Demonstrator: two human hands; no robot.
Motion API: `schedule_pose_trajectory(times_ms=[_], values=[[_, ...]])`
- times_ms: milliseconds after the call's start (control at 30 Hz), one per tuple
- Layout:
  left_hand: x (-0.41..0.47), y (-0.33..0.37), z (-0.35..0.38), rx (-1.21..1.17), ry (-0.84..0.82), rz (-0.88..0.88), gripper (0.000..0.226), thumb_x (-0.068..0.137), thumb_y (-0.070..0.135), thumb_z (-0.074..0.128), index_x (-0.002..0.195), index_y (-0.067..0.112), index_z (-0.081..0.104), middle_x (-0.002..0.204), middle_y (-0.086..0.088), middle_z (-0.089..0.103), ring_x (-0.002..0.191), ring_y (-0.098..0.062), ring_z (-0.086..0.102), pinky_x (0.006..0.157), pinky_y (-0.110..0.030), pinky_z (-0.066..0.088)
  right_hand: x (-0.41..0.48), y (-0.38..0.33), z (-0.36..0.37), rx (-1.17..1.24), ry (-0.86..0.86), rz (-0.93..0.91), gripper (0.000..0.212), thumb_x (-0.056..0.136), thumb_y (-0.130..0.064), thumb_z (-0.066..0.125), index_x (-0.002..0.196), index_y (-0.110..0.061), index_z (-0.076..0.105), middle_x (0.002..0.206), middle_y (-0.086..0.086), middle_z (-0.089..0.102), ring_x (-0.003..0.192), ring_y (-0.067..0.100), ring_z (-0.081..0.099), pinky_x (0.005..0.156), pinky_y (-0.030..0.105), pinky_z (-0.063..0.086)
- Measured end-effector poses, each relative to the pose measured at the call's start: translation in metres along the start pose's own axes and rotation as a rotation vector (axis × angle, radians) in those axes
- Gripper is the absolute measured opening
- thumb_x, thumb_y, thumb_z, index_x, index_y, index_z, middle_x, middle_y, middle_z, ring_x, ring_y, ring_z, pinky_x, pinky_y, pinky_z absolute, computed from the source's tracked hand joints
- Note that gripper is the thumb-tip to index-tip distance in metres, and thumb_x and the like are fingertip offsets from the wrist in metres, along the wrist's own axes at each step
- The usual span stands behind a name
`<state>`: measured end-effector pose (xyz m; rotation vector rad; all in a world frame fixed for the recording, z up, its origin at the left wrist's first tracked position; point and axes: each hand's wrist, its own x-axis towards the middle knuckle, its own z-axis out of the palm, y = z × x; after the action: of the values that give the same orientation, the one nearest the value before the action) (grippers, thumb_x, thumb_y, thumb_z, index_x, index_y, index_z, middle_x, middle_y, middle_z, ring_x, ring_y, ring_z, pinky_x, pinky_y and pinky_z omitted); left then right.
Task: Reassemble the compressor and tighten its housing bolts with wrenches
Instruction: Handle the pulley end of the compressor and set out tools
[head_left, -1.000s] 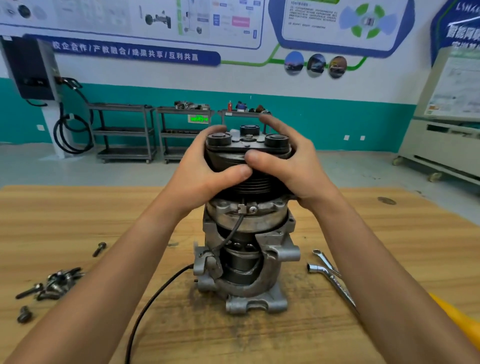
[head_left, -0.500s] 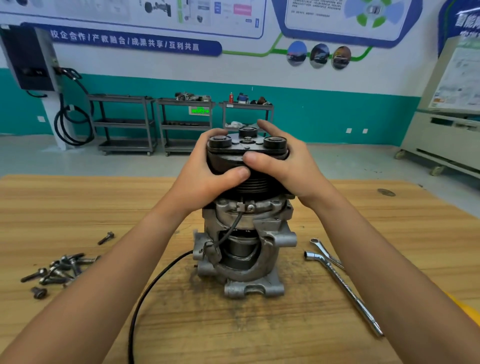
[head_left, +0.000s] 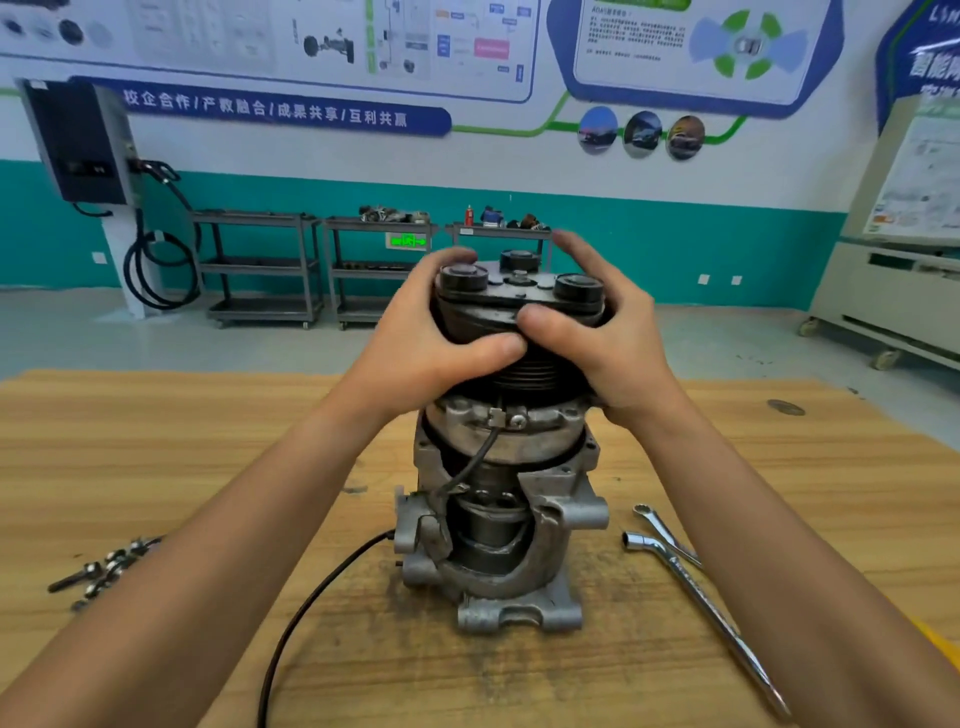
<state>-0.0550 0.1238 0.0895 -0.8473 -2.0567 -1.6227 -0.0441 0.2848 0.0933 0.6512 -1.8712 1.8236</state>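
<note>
A grey cast-metal compressor (head_left: 498, 525) stands upright on the wooden table (head_left: 208, 426), its black clutch pulley (head_left: 519, 306) on top. My left hand (head_left: 431, 338) grips the pulley from the left, thumb across its grooved front. From the right, my right hand (head_left: 608, 343) grips the same pulley, its thumb meeting the left one. A gap shows between the upper housing and the lower body. Two chrome wrenches (head_left: 691, 577) lie on the table to the right. Loose bolts (head_left: 104, 566) are heaped at the left.
A black cable (head_left: 311, 608) runs from the compressor toward the front edge. Something yellow (head_left: 940, 649) peeks in at the right edge. Beyond the table stand metal carts (head_left: 260, 265), a wall charger (head_left: 78, 140) and a grey cabinet (head_left: 893, 291).
Both hands keep their grip on the pulley. The view has tilted slightly, so the compressor and hands sit a little lower in frame; the pulley top looks a bit more tilted.
</note>
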Motion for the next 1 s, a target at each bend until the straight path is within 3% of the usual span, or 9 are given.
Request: schedule_pose_trajectory(times_ms=[67, 133, 233, 400, 567, 700, 867, 1000], values=[[0.015, 0.012, -0.004, 0.031, -0.006, 0.024, 0.076, 0.042, 0.05, 0.067, 0.111, 0.027, 0.046, 0.104, 0.017, 0.056, 0.087, 0.017, 0.056, 0.081, -0.008, 0.044, 0.014, -0.01, 0.0, 0.002, 0.035, -0.01, 0.087, 0.043, -0.039, 0.079, 0.124, -0.029, 0.048, 0.092, -0.007, 0.067, 0.082, 0.003, 0.065, 0.076, 0.018, 0.05], [0.029, 0.02, -0.008, 0.03, -0.023, 0.018, 0.055, 0.048, 0.043, 0.073, 0.097, 0.03, 0.052, 0.088, 0.018, 0.065, 0.079, 0.015, 0.059, 0.073, -0.007, 0.045, 0.027, -0.019, 0.001, 0.056, 0.067, 0.022, 0.079, 0.053, -0.03, 0.081, 0.125, -0.023, 0.05, 0.08, -0.013, 0.068, 0.076, 0.001, 0.065, 0.074, 0.018, 0.051], [0.05, 0.026, -0.013, -0.019, -0.075, -0.088, 0.027, 0.067, 0.039, 0.069, 0.087, 0.023, 0.062, 0.075, 0.016, 0.071, 0.075, 0.002, 0.067, 0.066, -0.013, 0.049, 0.045, -0.029, 0.003, 0.202, 0.042, 0.193, 0.056, 0.069, -0.029, 0.078, 0.116, -0.008, 0.058, 0.089, 0.003, 0.072, 0.08, 0.014, 0.07, 0.07, 0.025, 0.055], [0.064, 0.018, -0.017, -0.147, -0.104, -0.42, 0.064, 0.055, 0.05, 0.073, 0.104, 0.009, 0.063, 0.092, -0.007, 0.074, 0.086, -0.022, 0.071, 0.08, -0.036, 0.054, 0.058, -0.027, 0.007, 0.36, -0.099, 0.541, 0.065, 0.067, -0.04, 0.074, 0.12, -0.004, 0.062, 0.108, 0.018, 0.069, 0.092, 0.03, 0.069, 0.079, 0.042, 0.057], [0.063, 0.007, -0.014, -0.214, -0.119, -0.516, 0.088, 0.04, 0.051, 0.087, 0.11, 0.005, 0.06, 0.093, -0.009, 0.073, 0.085, -0.023, 0.071, 0.075, -0.034, 0.056, 0.058, -0.011, 0.006, 0.406, -0.127, 0.65, 0.053, 0.074, -0.044, 0.069, 0.113, -0.007, 0.065, 0.104, 0.014, 0.07, 0.088, 0.027, 0.068, 0.081, 0.041, 0.057], [0.06, 0.008, -0.012, -0.242, -0.133, -0.534, 0.074, 0.038, 0.049, 0.076, 0.097, 0.006, 0.063, 0.08, -0.007, 0.074, 0.072, -0.019, 0.072, 0.058, -0.026, 0.055, 0.056, -0.008, 0.006, 0.435, -0.118, 0.69, 0.055, 0.066, -0.043, 0.072, 0.107, -0.007, 0.066, 0.096, 0.014, 0.071, 0.082, 0.025, 0.069, 0.077, 0.04, 0.058], [0.054, 0.004, -0.009, -0.195, -0.135, -0.545, 0.092, 0.027, 0.055, 0.076, 0.101, 0.002, 0.063, 0.089, -0.01, 0.074, 0.081, -0.022, 0.071, 0.076, -0.034, 0.056, 0.052, -0.002, 0.005, 0.389, -0.077, 0.673, 0.08, 0.054, -0.042, 0.075, 0.122, -0.005, 0.059, 0.111, 0.017, 0.067, 0.097, 0.028, 0.067, 0.087, 0.042, 0.054], [0.049, 0.005, -0.005, -0.149, -0.152, -0.53, 0.092, 0.027, 0.059, 0.075, 0.099, 0.003, 0.063, 0.084, -0.007, 0.074, 0.077, -0.02, 0.072, 0.068, -0.029, 0.056, 0.047, 0.002, 0.002, 0.397, -0.059, 0.636, 0.083, 0.053, -0.041, 0.075, 0.126, -0.004, 0.057, 0.117, 0.018, 0.065, 0.106, 0.03, 0.064, 0.094, 0.044, 0.05]])
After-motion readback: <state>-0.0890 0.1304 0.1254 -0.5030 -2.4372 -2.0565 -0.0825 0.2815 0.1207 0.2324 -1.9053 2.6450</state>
